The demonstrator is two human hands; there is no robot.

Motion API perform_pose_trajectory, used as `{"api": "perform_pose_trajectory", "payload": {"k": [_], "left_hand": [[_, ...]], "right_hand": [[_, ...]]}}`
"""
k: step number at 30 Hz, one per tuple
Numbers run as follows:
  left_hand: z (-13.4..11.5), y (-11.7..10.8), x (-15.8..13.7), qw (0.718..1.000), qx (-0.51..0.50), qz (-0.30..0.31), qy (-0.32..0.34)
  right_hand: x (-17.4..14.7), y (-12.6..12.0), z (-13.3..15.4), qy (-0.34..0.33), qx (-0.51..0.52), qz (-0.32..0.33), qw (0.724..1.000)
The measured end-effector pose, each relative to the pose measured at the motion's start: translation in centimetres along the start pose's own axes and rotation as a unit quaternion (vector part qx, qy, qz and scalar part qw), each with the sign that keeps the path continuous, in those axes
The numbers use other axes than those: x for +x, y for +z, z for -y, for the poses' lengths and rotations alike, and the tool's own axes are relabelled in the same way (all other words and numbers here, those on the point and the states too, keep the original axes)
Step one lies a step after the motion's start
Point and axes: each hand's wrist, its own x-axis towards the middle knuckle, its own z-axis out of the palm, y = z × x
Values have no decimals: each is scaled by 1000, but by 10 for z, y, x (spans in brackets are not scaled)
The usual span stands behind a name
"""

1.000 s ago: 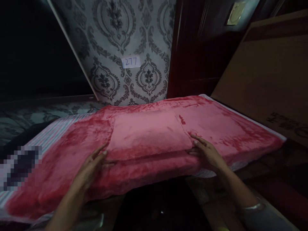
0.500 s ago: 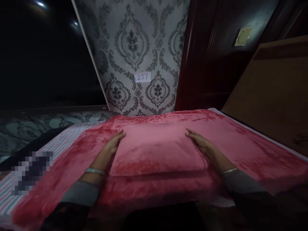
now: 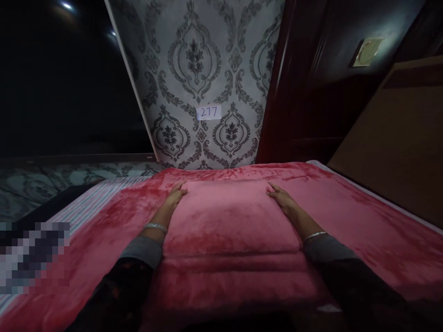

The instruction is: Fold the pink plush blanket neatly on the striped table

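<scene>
A folded pink plush cloth (image 3: 228,214) is laid flat on a spread red-and-pink plush blanket (image 3: 332,207), near the middle of the covered surface. Its near edge is stacked in layers, and its two far corners are met by the hands. At the far left corner, the left hand (image 3: 174,197) is set against the side edge, with the thumb rested on top; the far right corner is touched likewise by the right hand (image 3: 285,200). On both hands a narrow spread is shown between thumb and fingers, but whether the cloth is pinched cannot be told, since the undersides are hidden. A bracelet is worn on each wrist, above grey cuffs (image 3: 143,249). At the left, a striped cloth (image 3: 104,193) is left uncovered by the blanket. Behind, a paper label (image 3: 208,112) marked "277" is fixed to the patterned wallpaper (image 3: 194,55), beside a dark screen (image 3: 69,83).
</scene>
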Motion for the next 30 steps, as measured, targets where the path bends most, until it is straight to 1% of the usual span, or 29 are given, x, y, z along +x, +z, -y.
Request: {"api": "perform_pose_trajectory", "payload": {"k": [3, 6, 8, 11, 13, 15, 16, 18, 20, 22, 23, 24, 26, 27, 28, 30], "left_hand": [[6, 0, 6, 998, 8, -28, -50], [11, -5, 5, 995, 12, -58, -81], [14, -13, -6, 995, 5, -62, -78], [21, -28, -38, 998, 29, -37, -44], [27, -35, -60, 995, 98, -10, 4], [33, -37, -77, 981, 179, 18, 68], [37, -36, -82, 972, 212, 25, 93], [43, -34, -87, 961, 251, 23, 117], [46, -36, -86, 958, 262, 19, 115], [44, -42, -84, 955, 274, 28, 106], [40, -45, -83, 951, 291, 25, 104], [36, -47, -82, 943, 315, 13, 110], [23, -44, -84, 914, 374, -18, 157], [17, -36, -87, 896, 400, -19, 193], [12, -26, -91, 877, 422, -3, 231], [6, 2, -101, 837, 459, 69, 288]], "right_hand": [[-7, -2, 0, 26, -24, -16, 999], [-23, -10, 2, 4, -90, -55, 994], [-41, -19, 2, -15, -134, -47, 990], [-73, -33, -3, -37, -188, -17, 981], [-91, -40, -10, -75, -219, -2, 973], [-104, -44, -20, -133, -248, 3, 960], [-108, -46, -26, -159, -262, -1, 952], [-112, -50, -38, -187, -280, -21, 941], [-112, -55, -48, -179, -284, -37, 941], [-113, -62, -51, -156, -312, -41, 936], [-114, -64, -48, -154, -341, -42, 926], [-115, -63, -44, -163, -377, -46, 910], [-117, -53, -28, -217, -450, -53, 865], [-118, -43, -19, -257, -478, -50, 838], [-118, -29, -10, -297, -501, -41, 812], [-117, 2, 2, -338, -545, -12, 767]]}}
